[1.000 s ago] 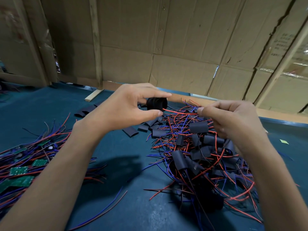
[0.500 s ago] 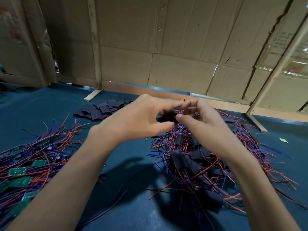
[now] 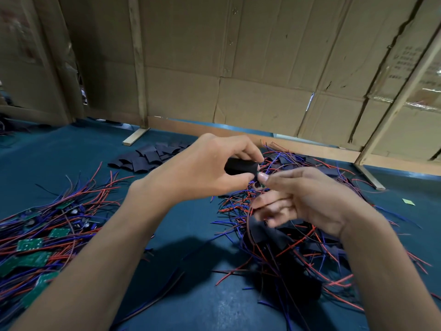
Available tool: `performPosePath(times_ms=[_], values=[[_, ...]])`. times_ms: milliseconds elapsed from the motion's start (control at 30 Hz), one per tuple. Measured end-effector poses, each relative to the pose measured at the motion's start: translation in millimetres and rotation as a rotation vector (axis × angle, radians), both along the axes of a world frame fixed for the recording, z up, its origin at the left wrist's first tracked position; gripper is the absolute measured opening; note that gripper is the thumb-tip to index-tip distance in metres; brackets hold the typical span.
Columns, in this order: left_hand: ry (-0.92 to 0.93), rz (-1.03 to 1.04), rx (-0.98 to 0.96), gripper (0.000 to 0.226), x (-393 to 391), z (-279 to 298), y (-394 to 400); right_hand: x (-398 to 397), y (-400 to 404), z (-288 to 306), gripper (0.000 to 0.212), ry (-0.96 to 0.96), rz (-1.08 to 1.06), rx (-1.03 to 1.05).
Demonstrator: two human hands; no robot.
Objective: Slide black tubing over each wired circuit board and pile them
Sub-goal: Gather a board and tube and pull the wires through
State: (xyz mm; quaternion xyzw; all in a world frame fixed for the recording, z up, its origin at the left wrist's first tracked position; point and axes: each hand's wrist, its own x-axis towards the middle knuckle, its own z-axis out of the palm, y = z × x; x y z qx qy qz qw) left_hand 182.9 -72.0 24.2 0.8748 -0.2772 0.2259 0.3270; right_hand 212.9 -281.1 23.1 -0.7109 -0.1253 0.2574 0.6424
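Note:
My left hand (image 3: 205, 170) pinches a short piece of black tubing (image 3: 241, 166) between thumb and fingers, above the table. My right hand (image 3: 305, 199) pinches the end of a small wired circuit board (image 3: 259, 184) at the tubing's right mouth; most of the board is hidden inside or behind the fingers. Below the hands lies a pile of sleeved boards (image 3: 286, 240) with red and blue wires. Bare green boards with wires (image 3: 35, 247) lie at the left. Loose flat tubing pieces (image 3: 148, 158) are stacked behind my left hand.
A dark teal mat (image 3: 191, 295) covers the table. Cardboard walls (image 3: 238, 80) on wooden posts close off the back, with a wooden foot (image 3: 134, 136) at the left and another (image 3: 370, 177) at the right. A small green scrap (image 3: 408, 201) lies at the far right.
My hands came together from apart, then my right hand drew slightly down and right. The tubing now shows more fully in my left hand, with the board's end at its mouth.

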Motion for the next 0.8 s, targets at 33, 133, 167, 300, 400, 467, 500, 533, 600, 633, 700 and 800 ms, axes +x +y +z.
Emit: performPosePath(times_ms=[33,133,167,300,400,467,500,533,600,633,700,800], values=[[0.000,-0.007,-0.016,0.027,0.4,-0.9,-0.6,-0.6,-1.5,0.8,0.043,0.005,0.034,-0.025],[0.029,-0.049,-0.099,0.029,0.7,-0.9,-0.1,1.9,-4.0,2.5,0.021,-0.042,0.032,0.079],[0.033,-0.054,-0.114,0.030,0.7,0.0,0.6,2.0,-4.1,2.9,0.016,-0.066,0.027,0.112],[0.049,-0.045,-0.129,0.032,-0.3,2.6,3.9,1.3,-2.2,1.7,0.010,-0.043,0.058,0.276],[0.023,-0.028,-0.101,0.034,-1.8,3.7,2.6,0.8,1.0,2.1,0.010,-0.093,0.013,0.209],[0.028,-0.027,-0.102,0.037,-2.1,3.6,0.1,2.1,-0.7,2.1,0.016,-0.100,-0.002,0.167],[0.034,-0.026,-0.101,0.038,-2.0,3.1,-0.6,2.4,-2.3,2.8,0.018,-0.104,-0.008,0.154],[0.039,-0.025,-0.094,0.038,-1.8,2.4,-1.0,2.6,-3.7,3.6,0.020,-0.119,-0.014,0.135],[0.044,-0.015,-0.053,0.040,-2.0,2.5,-0.6,2.5,-5.5,4.7,0.025,-0.181,-0.027,0.078],[0.043,-0.008,-0.026,0.042,-2.5,2.8,-0.8,2.5,-5.7,4.7,0.026,-0.210,-0.031,0.055],[0.035,-0.022,-0.001,0.046,-4.0,3.3,-3.2,2.9,-5.7,4.3,0.027,-0.239,-0.028,0.044],[0.031,-0.063,-0.017,0.055,-7.0,2.0,-11.6,3.7,-2.9,1.9,0.027,-0.224,-0.023,0.097]])
